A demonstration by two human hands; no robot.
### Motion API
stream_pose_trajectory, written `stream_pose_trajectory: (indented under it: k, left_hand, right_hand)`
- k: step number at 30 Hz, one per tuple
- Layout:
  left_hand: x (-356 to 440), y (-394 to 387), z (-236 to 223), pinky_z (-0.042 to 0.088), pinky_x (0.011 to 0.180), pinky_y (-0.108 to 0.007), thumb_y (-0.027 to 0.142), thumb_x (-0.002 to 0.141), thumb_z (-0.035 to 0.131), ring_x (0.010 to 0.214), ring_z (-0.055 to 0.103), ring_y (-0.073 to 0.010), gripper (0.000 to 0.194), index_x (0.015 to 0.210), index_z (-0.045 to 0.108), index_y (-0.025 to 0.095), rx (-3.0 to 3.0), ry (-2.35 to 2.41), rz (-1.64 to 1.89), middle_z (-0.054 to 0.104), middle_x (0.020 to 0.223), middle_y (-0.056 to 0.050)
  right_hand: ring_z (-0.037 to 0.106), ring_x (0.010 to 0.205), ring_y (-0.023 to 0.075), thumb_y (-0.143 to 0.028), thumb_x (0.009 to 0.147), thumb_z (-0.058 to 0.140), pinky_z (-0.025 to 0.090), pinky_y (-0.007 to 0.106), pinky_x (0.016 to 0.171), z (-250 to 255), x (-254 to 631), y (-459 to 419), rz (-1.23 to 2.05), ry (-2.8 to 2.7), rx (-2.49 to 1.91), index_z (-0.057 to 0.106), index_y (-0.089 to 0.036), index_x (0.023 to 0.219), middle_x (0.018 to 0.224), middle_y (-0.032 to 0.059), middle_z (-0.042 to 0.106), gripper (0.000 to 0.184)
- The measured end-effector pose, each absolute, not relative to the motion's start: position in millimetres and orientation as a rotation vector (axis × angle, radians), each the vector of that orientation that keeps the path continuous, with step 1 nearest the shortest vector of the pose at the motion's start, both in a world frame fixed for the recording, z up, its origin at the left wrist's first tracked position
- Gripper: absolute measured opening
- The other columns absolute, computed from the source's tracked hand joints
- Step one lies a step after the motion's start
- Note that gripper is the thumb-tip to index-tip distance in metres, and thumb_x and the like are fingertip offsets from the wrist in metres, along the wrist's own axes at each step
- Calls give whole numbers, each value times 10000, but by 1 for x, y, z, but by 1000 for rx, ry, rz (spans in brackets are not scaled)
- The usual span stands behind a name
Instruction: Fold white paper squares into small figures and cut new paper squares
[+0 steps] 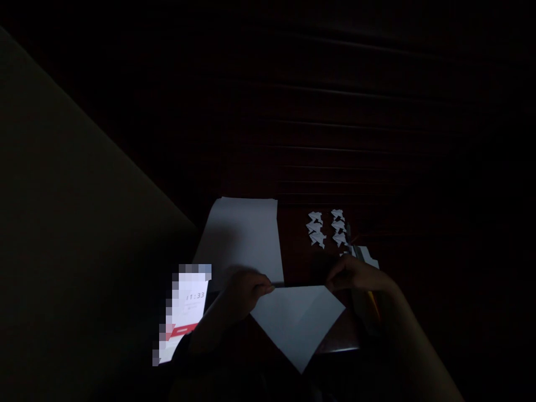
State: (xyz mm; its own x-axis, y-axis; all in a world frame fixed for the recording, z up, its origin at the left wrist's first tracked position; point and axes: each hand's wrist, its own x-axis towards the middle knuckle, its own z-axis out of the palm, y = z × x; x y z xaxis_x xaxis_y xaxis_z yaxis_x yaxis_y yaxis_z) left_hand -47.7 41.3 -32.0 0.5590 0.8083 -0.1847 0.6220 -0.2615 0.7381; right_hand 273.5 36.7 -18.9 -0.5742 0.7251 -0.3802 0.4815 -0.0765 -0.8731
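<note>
A sheet of white paper [297, 321] lies at the front of the dark table with one corner pointing toward me. A faint diagonal line crosses its right part. My left hand [247, 290] pinches the paper's far left edge between thumb and finger. At its far right corner, my right hand [352, 273] has bent fingers closed on the edge. Behind the left hand rests a stack of larger white sheets [247, 234]. Beyond the right hand, several small folded paper figures [317, 228] sit in two columns. Dim light hides the finger details.
A lit screen [190, 307], partly pixelated, stands left of my left forearm. White scraps [366, 255] and an orange-yellow object [372, 304] I cannot identify lie by the right wrist. A pale wall [62, 223] borders the left; dark slatted wood [326, 125] is at the back.
</note>
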Motion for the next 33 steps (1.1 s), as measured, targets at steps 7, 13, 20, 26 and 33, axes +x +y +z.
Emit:
stream_pose_trajectory:
  k: [7, 13, 20, 26, 33]
  left_hand:
    - [-59, 45, -14, 437, 672, -272, 428, 825, 501, 750, 625, -182, 288, 800, 707, 227, 1812, 1427, 430, 706, 807, -13]
    - [-52, 39, 15, 460, 756, -330, 527, 786, 524, 830, 642, -225, 318, 885, 705, 285, 1620, 1710, 547, 721, 902, 14]
    - [-47, 41, 21, 481, 762, -344, 491, 779, 537, 867, 646, -238, 315, 888, 714, 254, 1567, 1690, 595, 724, 929, -13]
    - [-44, 41, 15, 491, 727, -294, 427, 728, 628, 852, 658, -217, 264, 915, 697, 254, 1524, 1366, 439, 724, 919, -8]
    - [-26, 33, -7, 437, 530, -255, 464, 749, 590, 607, 624, -185, 332, 662, 678, 156, 1458, 1193, 371, 689, 649, -28]
  right_hand:
    - [613, 970, 235, -358, 759, 667, 446, 384, 876, -14, 258, 39, 1350, -1549, -1387, 667, -222, 1069, 1022, 53, 683, 339]
    - [637, 868, 210, -302, 727, 721, 489, 395, 809, -22, 233, 38, 1572, -973, -1109, 537, -242, 1200, 881, 23, 674, 511]
    - [628, 873, 198, -303, 702, 743, 473, 330, 795, -16, 215, 33, 1627, -891, -1069, 672, -182, 949, 966, 54, 683, 283]
    - [596, 628, 137, -320, 682, 755, 455, 257, 598, -20, 216, 35, 1555, -802, -1133, 684, -170, 825, 744, 6, 677, 219]
    - [620, 642, 178, -460, 690, 707, 477, 280, 577, -18, 216, 37, 1618, -763, -1121, 668, -174, 895, 791, 44, 682, 354]
